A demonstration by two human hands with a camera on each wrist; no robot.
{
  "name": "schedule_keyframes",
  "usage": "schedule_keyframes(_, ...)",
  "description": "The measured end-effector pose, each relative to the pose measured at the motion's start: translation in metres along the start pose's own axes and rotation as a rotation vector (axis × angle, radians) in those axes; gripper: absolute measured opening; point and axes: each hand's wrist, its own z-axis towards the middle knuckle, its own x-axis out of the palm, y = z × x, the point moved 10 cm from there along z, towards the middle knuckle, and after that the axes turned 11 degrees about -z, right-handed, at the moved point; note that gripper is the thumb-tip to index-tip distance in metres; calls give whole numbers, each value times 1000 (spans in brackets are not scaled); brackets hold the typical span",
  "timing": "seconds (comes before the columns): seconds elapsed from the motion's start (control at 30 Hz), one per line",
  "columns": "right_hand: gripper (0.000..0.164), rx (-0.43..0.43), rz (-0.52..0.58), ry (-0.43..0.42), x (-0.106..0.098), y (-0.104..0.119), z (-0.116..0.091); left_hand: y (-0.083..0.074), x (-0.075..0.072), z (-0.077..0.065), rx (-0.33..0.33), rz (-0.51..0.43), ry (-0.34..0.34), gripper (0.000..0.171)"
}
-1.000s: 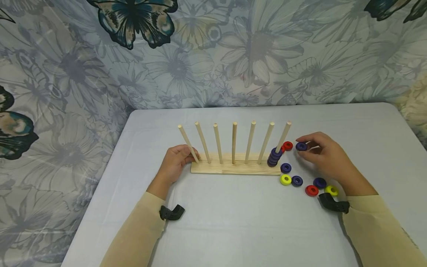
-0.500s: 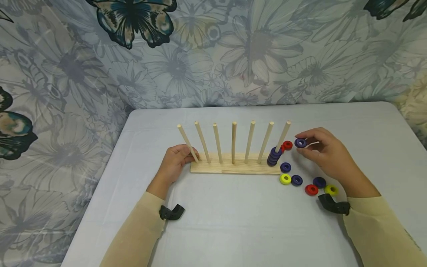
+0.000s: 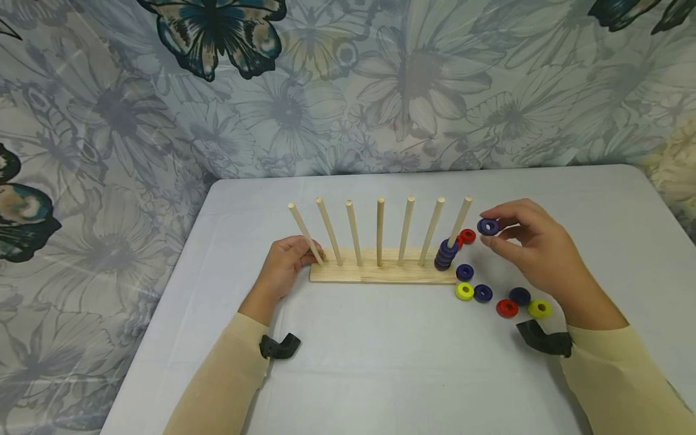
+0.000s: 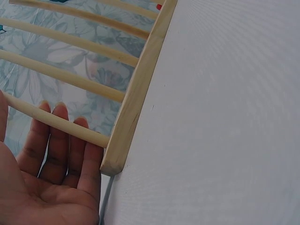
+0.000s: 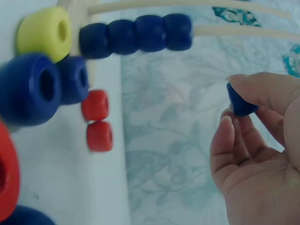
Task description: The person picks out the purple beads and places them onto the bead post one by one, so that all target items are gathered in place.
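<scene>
A wooden peg rack [image 3: 380, 275] with a row of upright pegs stands on the table. My left hand [image 3: 284, 263] is at its left end, with thumb and fingers around the end peg [image 4: 61, 123]; the palm faces that peg in the left wrist view. Several dark blue rings [image 3: 446, 255] are stacked on the rightmost peg. Right of that peg, my right hand [image 3: 535, 244] pinches one dark blue ring [image 3: 487, 227] between thumb and fingers, above the table. In the right wrist view this pinched ring [image 5: 241, 101] is seen edge-on, apart from the stack.
Right of the rack lie loose rings: blue [image 3: 483, 293], yellow [image 3: 464, 291] and red [image 3: 507, 308], with another yellow ring [image 3: 539, 309] near the right wrist. Two red rings [image 5: 99, 136] lie behind the rack's right end. A white cloth [image 3: 380, 362] covers the table; a patterned fabric [image 3: 326, 121] hangs behind.
My right hand has risen and shifted slightly left with the blue ring, whose hole now faces the head camera more. The left hand and the rack stay put.
</scene>
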Motion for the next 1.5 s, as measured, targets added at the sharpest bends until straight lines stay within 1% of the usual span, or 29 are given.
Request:
schedule_keyframes(0.07,45,-25,6,-22,-5,9,1,0,0,-1,4,-15,-1,52)
schedule_keyframes(0.2,47,-40,24,-53,-12,22,1,-1,1,-2,11,-38,7,50)
schedule_keyframes(0.3,50,-58,49,-65,-16,31,1,-1,1,-2,10,-40,9,49)
schedule_keyframes(0.53,57,-138,127,-94,-23,51,1,-1,0,-3,15,-33,14,52)
schedule_keyframes(0.63,57,-157,160,-114,-26,56,2,0,-1,-3,17,-31,14,50)
schedule_keyframes(0.73,50,-177,252,-137,-30,60,4,0,0,-3,17,-32,18,47)
schedule_keyframes(0.8,42,-201,312,-150,-32,64,6,-1,1,-3,16,-34,21,46)
schedule_keyframes(0.87,35,-224,394,-161,-33,67,8,-2,2,-4,14,-35,22,47)
schedule_keyframes(1.03,34,-273,519,-177,-36,76,14,-1,0,-4,9,-35,11,49)
schedule_keyframes(1.23,38,-289,466,-169,-38,87,21,0,-1,-2,12,-26,9,47)
schedule_keyframes(1.37,38,-296,448,-151,-36,91,25,0,0,-2,14,-23,15,46)
schedule_keyframes(1.5,37,-290,412,-129,-32,92,27,0,0,-1,13,-13,18,51)
